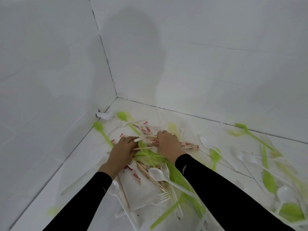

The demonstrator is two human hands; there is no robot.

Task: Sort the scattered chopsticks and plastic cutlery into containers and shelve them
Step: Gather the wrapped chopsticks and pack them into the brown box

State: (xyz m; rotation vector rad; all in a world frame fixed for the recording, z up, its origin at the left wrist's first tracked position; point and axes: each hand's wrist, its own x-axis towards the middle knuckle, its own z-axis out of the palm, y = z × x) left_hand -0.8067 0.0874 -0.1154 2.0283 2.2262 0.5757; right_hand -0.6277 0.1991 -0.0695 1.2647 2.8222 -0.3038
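Chopsticks (150, 140), bare wood w/ red-white paper ends, heaped mid-frame among green spoons (98, 125) & white forks (164, 196). Left hand (122, 151) & right hand (168, 144) both curl fingers round them. Walls (50, 64) corner close behind, upper left; freer white surface (78, 172) lower left.

Lime, white and red on white

Lime-green plastic spoons (98, 125) left and right, white plastic spoons (155, 172) near, pale wooden chopsticks (150, 176) in red-printed white paper wrappers (146, 130), black sleeves (216, 189), white floor (208, 129) with green reflections.

Head-worn wide view, steeply down, near white surface (208, 129)
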